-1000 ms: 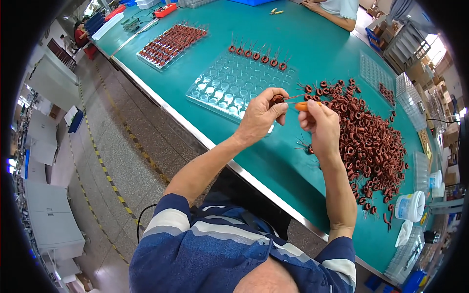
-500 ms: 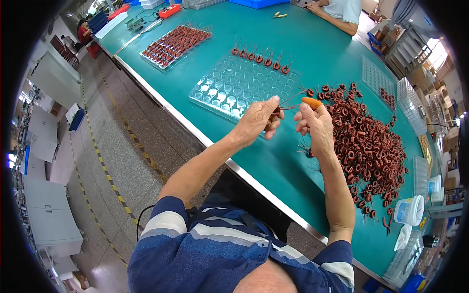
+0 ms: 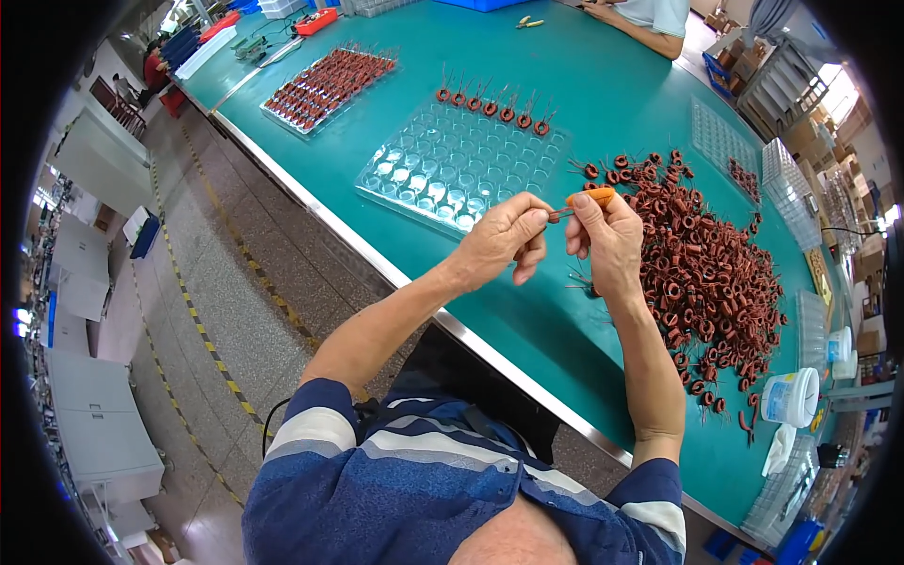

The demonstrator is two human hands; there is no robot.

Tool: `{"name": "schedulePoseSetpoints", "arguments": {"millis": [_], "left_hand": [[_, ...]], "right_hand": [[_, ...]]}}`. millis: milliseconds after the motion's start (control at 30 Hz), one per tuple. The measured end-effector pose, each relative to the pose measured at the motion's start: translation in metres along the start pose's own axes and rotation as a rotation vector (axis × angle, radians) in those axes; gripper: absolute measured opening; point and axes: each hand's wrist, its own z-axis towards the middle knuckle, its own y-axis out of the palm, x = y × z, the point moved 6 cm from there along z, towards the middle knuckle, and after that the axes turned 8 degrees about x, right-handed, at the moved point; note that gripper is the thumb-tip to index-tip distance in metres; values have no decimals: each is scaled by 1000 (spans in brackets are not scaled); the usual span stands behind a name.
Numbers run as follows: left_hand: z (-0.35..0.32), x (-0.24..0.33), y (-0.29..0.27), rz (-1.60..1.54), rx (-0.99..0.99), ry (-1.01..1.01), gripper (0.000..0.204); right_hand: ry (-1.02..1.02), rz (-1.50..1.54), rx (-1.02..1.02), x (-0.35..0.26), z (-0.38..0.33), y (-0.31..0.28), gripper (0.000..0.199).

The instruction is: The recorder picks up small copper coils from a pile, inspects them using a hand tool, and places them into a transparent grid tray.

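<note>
My left hand (image 3: 504, 237) pinches a small reddish-brown wire-wound ring coil (image 3: 555, 217) between thumb and forefinger, mostly hidden by the fingers. Close beside it, my right hand (image 3: 612, 235), wearing an orange finger cot (image 3: 590, 197) on one finger, has thumb and finger closed on the coil's wire leads. Beyond my hands lies a clear plastic tray (image 3: 377, 184) with round pockets, its far row filled with several upright coils (image 3: 490, 107). To the right of my right hand spreads a big loose heap of the same coils (image 3: 706, 273).
A filled tray of coils (image 3: 330, 85) stands at the far left. Another clear tray (image 3: 716, 137) lies beyond the heap. White tubs (image 3: 791, 397) stand by the right edge, pliers (image 3: 530, 23) at the back. Across the table a person's forearm (image 3: 640, 36) rests on the top.
My hands have drawn closer together, the right finger cot moving left toward the coil. The wire leads that stuck out between the hands are now mostly covered by the fingers.
</note>
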Motion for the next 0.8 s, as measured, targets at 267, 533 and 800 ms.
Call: {"name": "schedulePoseSetpoints", "arguments": {"millis": [267, 533, 800], "left_hand": [[6, -8, -10, -111, 185, 28, 25], [13, 20, 6, 698, 217, 351, 25], [16, 46, 15, 869, -96, 451, 31]], "right_hand": [[-115, -361, 270, -13, 0, -27, 33], [76, -113, -113, -7, 0, -4, 25], [297, 63, -200, 2, 1, -15, 22]]}}
